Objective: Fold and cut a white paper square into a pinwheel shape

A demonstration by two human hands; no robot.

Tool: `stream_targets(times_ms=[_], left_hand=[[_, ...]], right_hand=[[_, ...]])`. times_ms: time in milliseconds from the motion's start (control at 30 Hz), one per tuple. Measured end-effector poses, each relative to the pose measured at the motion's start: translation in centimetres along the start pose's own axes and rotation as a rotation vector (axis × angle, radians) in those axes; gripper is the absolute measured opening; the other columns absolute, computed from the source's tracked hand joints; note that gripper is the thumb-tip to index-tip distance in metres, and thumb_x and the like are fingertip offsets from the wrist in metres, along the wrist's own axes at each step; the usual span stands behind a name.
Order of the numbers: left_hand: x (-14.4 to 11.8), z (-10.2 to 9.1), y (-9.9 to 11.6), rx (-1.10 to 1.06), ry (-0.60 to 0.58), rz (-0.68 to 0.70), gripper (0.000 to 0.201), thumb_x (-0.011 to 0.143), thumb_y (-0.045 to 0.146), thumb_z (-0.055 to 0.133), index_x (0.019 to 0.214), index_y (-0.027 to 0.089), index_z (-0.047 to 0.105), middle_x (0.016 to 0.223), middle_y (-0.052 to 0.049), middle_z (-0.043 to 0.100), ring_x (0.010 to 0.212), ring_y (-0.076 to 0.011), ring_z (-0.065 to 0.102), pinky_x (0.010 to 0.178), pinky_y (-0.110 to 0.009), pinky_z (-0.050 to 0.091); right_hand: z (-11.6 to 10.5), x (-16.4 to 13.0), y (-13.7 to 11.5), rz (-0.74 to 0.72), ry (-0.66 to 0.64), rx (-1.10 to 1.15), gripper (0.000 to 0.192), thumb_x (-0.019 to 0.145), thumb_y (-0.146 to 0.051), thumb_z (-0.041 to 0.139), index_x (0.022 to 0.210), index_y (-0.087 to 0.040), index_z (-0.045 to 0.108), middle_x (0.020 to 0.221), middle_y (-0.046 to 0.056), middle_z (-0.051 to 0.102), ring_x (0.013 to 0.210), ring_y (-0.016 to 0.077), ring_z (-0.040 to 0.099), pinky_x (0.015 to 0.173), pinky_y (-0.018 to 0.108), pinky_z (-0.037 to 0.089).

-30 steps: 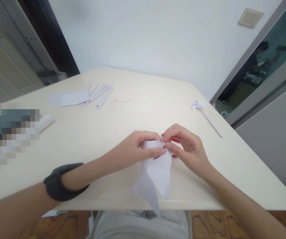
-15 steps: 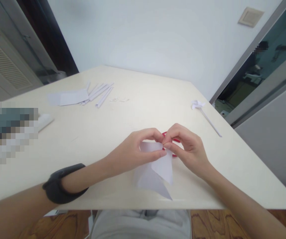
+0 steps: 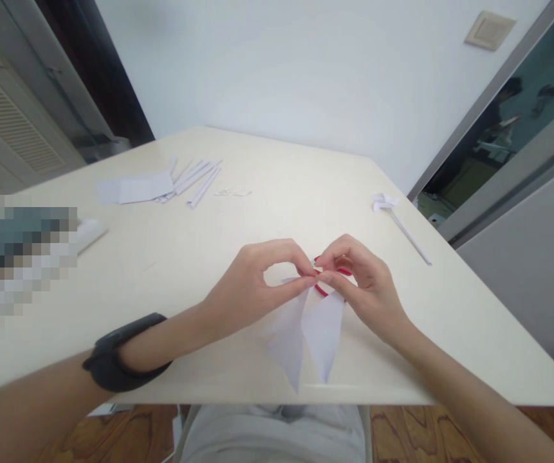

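My left hand (image 3: 252, 286) and my right hand (image 3: 361, 283) meet above the cream table (image 3: 257, 225), near its front edge. Both pinch the top of a piece of white paper (image 3: 308, 331) between thumb and forefinger. The paper hangs down from the pinch in two pointed flaps. A red object (image 3: 327, 283), mostly hidden, lies on the table under my right fingers. A dark band sits on my left wrist (image 3: 122, 354).
Cut white paper sheets and rolled strips (image 3: 161, 185) lie at the far left of the table. A small folded paper piece on a long paper stick (image 3: 399, 222) rests near the right edge. A blurred patch (image 3: 18, 251) covers the left side.
The paper has been turned and spread: its lower part now hangs as two separate pointed flaps. My fingertips have drawn closer together at the top pinch.
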State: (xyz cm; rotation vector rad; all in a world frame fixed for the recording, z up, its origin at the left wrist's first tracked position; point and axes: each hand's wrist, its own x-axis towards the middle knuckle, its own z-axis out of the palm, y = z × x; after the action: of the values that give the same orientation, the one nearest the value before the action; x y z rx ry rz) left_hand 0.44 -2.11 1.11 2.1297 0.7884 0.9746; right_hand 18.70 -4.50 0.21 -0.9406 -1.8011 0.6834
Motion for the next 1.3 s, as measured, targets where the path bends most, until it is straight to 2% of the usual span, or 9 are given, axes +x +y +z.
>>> stream_targets(times_ms=[100, 200, 267, 400, 767, 933, 1033, 1133, 1300], left_hand=[[0.1, 0.1, -0.1, -0.079, 0.014, -0.069, 0.009, 0.082, 0.021, 0.057, 0.077, 0.02, 0.064, 0.082, 0.0, 0.065, 0.08, -0.0147, 0.059, 0.079, -0.027, 0.044], [0.2, 0.0, -0.4, -0.21, 0.061, -0.127, 0.008, 0.082, 0.023, 0.059, 0.076, 0.019, 0.063, 0.08, 0.0, 0.065, 0.08, -0.0151, 0.059, 0.076, -0.027, 0.045], [0.4, -0.2, -0.7, -0.315, 0.071, -0.168, 0.006, 0.081, 0.023, 0.06, 0.077, 0.019, 0.062, 0.081, -0.002, 0.065, 0.08, -0.0161, 0.06, 0.072, -0.027, 0.046], [0.5, -0.3, -1.0, -0.394, 0.095, -0.189, 0.004, 0.079, 0.023, 0.063, 0.077, 0.019, 0.061, 0.084, -0.003, 0.065, 0.083, -0.0177, 0.062, 0.073, -0.028, 0.048], [0.6, -0.3, -0.6, -0.403, 0.1, -0.092, 0.006, 0.081, 0.019, 0.06, 0.076, 0.019, 0.062, 0.084, -0.002, 0.063, 0.087, -0.0161, 0.059, 0.084, -0.029, 0.045], [0.7, -0.5, -0.5, -0.403, 0.16, -0.078, 0.007, 0.081, 0.019, 0.059, 0.074, 0.018, 0.061, 0.082, -0.003, 0.061, 0.085, -0.0165, 0.059, 0.082, -0.029, 0.046], [0.7, -0.6, -0.7, -0.402, 0.188, -0.08, 0.006, 0.081, 0.018, 0.059, 0.075, 0.018, 0.06, 0.082, -0.002, 0.06, 0.085, -0.0154, 0.058, 0.08, -0.027, 0.046], [0.7, -0.7, -0.9, -0.394, 0.211, -0.078, 0.005, 0.081, 0.018, 0.059, 0.076, 0.017, 0.06, 0.082, -0.002, 0.059, 0.084, -0.0147, 0.057, 0.079, -0.025, 0.045], [0.8, -0.8, -1.0, -0.428, 0.237, -0.121, 0.008, 0.081, 0.022, 0.061, 0.077, 0.017, 0.057, 0.082, -0.001, 0.059, 0.079, -0.0127, 0.057, 0.073, -0.022, 0.045]], right_hand=[[-0.5, 0.4, 0.3, 0.079, 0.024, -0.033, 0.008, 0.091, -0.026, 0.049, 0.09, -0.022, 0.056, 0.088, 0.002, 0.057, 0.081, 0.0152, 0.056, 0.073, 0.029, 0.045], [-1.5, 0.8, 1.4, 0.148, 0.007, -0.291, 0.015, 0.093, -0.026, 0.042, 0.088, -0.021, 0.056, 0.093, 0.004, 0.058, 0.089, 0.017, 0.056, 0.08, 0.032, 0.044], [-2.0, 0.8, 2.4, 0.204, -0.159, -0.492, 0.01, 0.089, -0.026, 0.05, 0.091, -0.022, 0.058, 0.1, 0.005, 0.057, 0.096, 0.02, 0.053, 0.084, 0.035, 0.042], [-2.2, 0.2, 4.0, 0.243, -0.304, -0.518, 0.025, 0.076, -0.028, 0.064, 0.099, -0.022, 0.059, 0.107, 0.007, 0.055, 0.096, 0.0228, 0.053, 0.08, 0.036, 0.044], [-1.9, 0.3, 4.2, 0.307, -0.174, -0.539, 0.016, 0.077, -0.026, 0.061, 0.092, -0.019, 0.06, 0.092, 0.009, 0.061, 0.087, 0.025, 0.054, 0.072, 0.037, 0.041], [-2.3, 0.9, 2.7, 0.347, -0.118, -0.365, 0.027, 0.079, -0.029, 0.06, 0.105, -0.021, 0.058, 0.104, 0.008, 0.061, 0.09, 0.0219, 0.058, 0.074, 0.034, 0.046], [-2.3, 1.0, 2.3, 0.496, -0.203, 0.193, 0.023, 0.085, -0.033, 0.053, 0.102, -0.019, 0.06, 0.095, 0.008, 0.064, 0.081, 0.0192, 0.061, 0.07, 0.032, 0.047], [-1.9, 0.9, 2.4, 0.585, -0.159, 0.702, 0.021, 0.087, -0.034, 0.05, 0.095, -0.018, 0.061, 0.087, 0.006, 0.063, 0.071, 0.0165, 0.059, 0.065, 0.031, 0.047], [-1.2, 0.5, 1.9, 0.571, -0.097, 0.693, 0.022, 0.086, -0.036, 0.055, 0.074, -0.018, 0.055, 0.073, 0.001, 0.054, 0.061, 0.0114, 0.048, 0.059, 0.026, 0.039]])
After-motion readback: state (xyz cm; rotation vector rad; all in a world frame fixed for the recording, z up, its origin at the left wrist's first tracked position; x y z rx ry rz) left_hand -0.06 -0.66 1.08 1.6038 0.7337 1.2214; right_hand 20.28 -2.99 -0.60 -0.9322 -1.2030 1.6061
